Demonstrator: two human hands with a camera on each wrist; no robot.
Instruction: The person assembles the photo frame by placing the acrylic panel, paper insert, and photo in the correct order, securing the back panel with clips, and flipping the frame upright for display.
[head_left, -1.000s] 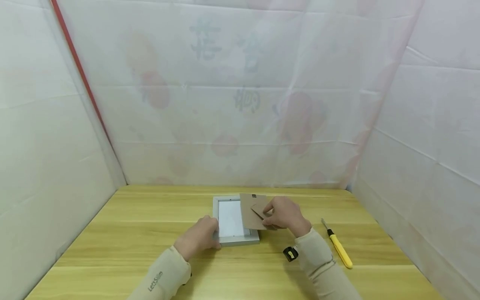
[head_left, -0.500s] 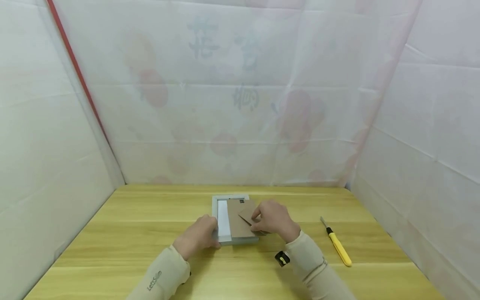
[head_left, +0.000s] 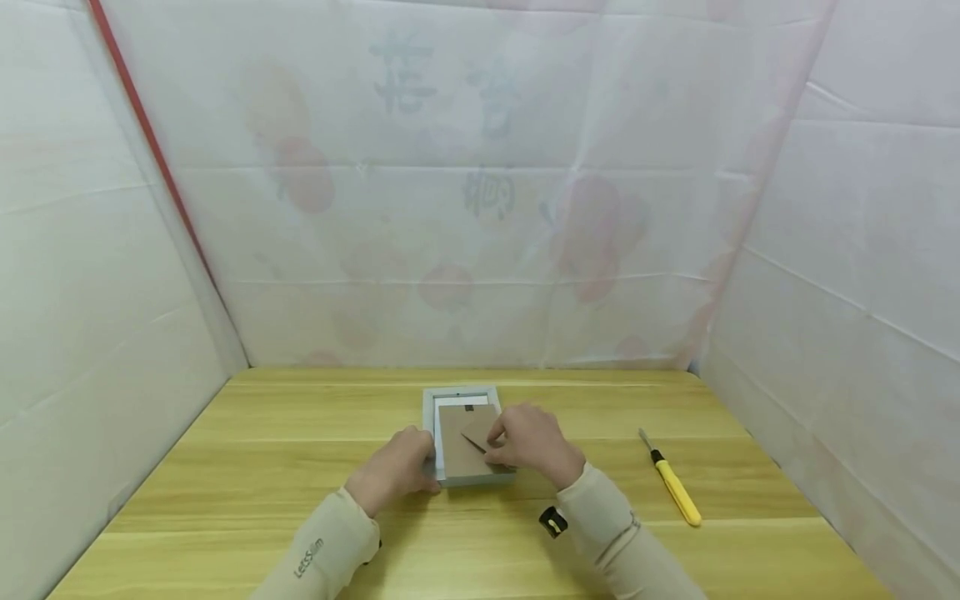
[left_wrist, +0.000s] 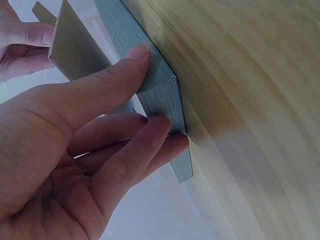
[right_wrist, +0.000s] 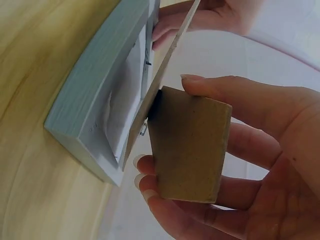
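A grey-blue picture frame lies face down on the wooden table. My left hand grips its near left corner, thumb on the rim and fingers against the side of the frame. A brown cardboard backing board sits tilted over the frame's opening, its left edge down in the frame. My right hand pinches the board's fold-out stand flap between thumb and fingers. A strip of white insert shows at the far end.
A yellow-handled tool lies on the table to the right of my right hand. White cloth walls close off the left, back and right sides. Bare tabletop stretches left of the frame and along the near edge.
My right hand has carried the backing board leftward and down over the frame's opening, covering most of the white insert. My left hand has stayed on the frame's corner.
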